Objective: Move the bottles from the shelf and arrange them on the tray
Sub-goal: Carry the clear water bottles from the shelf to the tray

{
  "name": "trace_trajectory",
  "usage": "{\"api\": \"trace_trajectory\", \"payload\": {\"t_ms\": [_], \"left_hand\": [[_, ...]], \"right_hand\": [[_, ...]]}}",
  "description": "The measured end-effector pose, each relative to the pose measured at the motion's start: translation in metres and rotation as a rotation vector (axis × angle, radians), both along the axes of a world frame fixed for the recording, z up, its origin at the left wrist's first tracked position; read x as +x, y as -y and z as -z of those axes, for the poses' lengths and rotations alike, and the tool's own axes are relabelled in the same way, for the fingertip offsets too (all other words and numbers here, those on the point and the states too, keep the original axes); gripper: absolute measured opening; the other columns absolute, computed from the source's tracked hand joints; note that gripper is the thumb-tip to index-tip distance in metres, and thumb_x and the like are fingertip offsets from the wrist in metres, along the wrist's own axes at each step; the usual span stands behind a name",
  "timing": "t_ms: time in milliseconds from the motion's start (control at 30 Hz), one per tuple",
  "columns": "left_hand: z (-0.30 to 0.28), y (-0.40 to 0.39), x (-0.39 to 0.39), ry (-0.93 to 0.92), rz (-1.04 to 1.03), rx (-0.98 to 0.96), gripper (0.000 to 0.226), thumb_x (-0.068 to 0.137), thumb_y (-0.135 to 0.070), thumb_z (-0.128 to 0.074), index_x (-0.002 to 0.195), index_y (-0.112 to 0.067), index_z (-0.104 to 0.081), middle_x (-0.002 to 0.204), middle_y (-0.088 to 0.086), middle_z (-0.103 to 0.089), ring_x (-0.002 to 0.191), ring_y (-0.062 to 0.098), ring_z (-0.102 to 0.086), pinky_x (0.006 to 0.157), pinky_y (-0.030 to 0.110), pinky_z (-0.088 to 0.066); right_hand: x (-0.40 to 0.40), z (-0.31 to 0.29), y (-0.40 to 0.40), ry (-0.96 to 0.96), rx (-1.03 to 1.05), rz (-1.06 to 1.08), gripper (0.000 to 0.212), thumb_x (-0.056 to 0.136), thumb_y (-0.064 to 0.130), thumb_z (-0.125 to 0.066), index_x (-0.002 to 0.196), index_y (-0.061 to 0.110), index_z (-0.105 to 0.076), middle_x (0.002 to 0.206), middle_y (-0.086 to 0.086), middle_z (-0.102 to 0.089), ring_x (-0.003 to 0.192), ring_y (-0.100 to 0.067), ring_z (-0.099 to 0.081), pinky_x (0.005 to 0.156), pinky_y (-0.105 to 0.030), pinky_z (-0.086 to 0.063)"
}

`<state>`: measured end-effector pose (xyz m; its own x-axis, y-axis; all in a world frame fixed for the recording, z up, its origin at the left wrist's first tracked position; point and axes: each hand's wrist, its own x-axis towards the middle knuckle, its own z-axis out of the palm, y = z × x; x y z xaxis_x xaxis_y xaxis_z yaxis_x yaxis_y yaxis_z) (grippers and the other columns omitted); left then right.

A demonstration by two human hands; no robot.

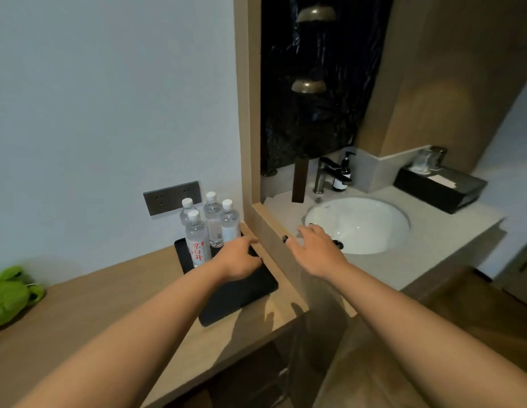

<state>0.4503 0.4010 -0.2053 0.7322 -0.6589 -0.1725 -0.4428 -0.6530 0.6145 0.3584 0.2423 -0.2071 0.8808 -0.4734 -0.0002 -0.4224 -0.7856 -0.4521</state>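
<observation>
Item: four clear plastic water bottles, white-capped, standing upright and close together on the far end of a black tray point(250, 293), which is lying on a wooden counter point(79, 304). The front bottle point(197, 240) is showing a red-lettered label; behind it, at about 11 o'clock, a second bottle point(186, 208); at 1 o'clock a third bottle point(212, 219); at 2 o'clock a fourth bottle point(230, 222). All four are appearing full to the shoulder.

Handling, as judged: each is likely carrying fair weight for its size, with thin walls that give under a squeeze and a smooth, possibly slippery label. The waist below the shoulder is offering the surest hold; the cap is too small for a lift.

Containers: the tray is holding the four bottles at its far end, its near half lying bare. The white basin point(371, 228) at 3 o'clock is showing nothing inside.

Hands: the left hand point(238, 257) is resting on the tray just beside the bottles, fingers partly curled, gripping nothing visible. The right hand point(315, 248) is hovering over the basin's near rim, fingers spread and loose, holding nothing.
</observation>
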Motion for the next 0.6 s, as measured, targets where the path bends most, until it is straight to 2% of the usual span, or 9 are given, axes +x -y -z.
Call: {"api": "trace_trajectory", "payload": {"t_ms": [100, 267, 367, 600], "left_hand": [[-0.018, 0.015, -0.025, 0.020, 0.087, -0.021, 0.062, 0.090, -0.017, -0.060, 0.147, -0.016, -0.035, 0.150, 0.008, -0.040, 0.137, 0.024, -0.038, 0.109, 0.037, -0.035], [-0.038, 0.053, -0.067, 0.091, 0.211, -0.050, 0.061, 0.091, -0.020, -0.059, 0.147, -0.019, -0.034, 0.150, 0.008, -0.040, 0.131, 0.026, -0.045, 0.101, 0.032, -0.040], [-0.039, 0.078, -0.097, 0.130, 0.295, -0.019, 0.061, 0.092, -0.023, -0.059, 0.147, -0.020, -0.032, 0.150, 0.007, -0.040, 0.132, 0.027, -0.045, 0.104, 0.036, -0.040], [-0.040, 0.153, -0.157, 0.158, 0.402, -0.027, 0.060, 0.093, -0.029, -0.056, 0.147, -0.020, -0.032, 0.151, 0.004, -0.038, 0.135, 0.025, -0.041, 0.105, 0.034, -0.037]], "right_hand": [[-0.040, -0.013, 0.016, 0.030, -0.014, 0.081, 0.060, 0.096, 0.052, -0.034, 0.146, 0.018, -0.035, 0.154, -0.005, -0.030, 0.139, -0.027, -0.032, 0.110, -0.044, -0.033], [-0.095, -0.035, 0.057, 0.074, -0.008, 0.242, 0.064, 0.094, 0.053, -0.037, 0.145, 0.014, -0.036, 0.153, -0.007, -0.033, 0.139, -0.028, -0.031, 0.111, -0.043, -0.031], [-0.131, -0.045, 0.083, 0.095, -0.027, 0.322, 0.069, 0.093, 0.057, -0.039, 0.147, 0.014, -0.034, 0.154, -0.007, -0.033, 0.139, -0.028, -0.032, 0.110, -0.041, -0.030], [-0.217, -0.051, 0.144, 0.095, -0.023, 0.431, 0.073, 0.092, 0.057, -0.045, 0.148, 0.012, -0.032, 0.152, -0.011, -0.035, 0.138, -0.028, -0.035, 0.110, -0.041, -0.033]]}}
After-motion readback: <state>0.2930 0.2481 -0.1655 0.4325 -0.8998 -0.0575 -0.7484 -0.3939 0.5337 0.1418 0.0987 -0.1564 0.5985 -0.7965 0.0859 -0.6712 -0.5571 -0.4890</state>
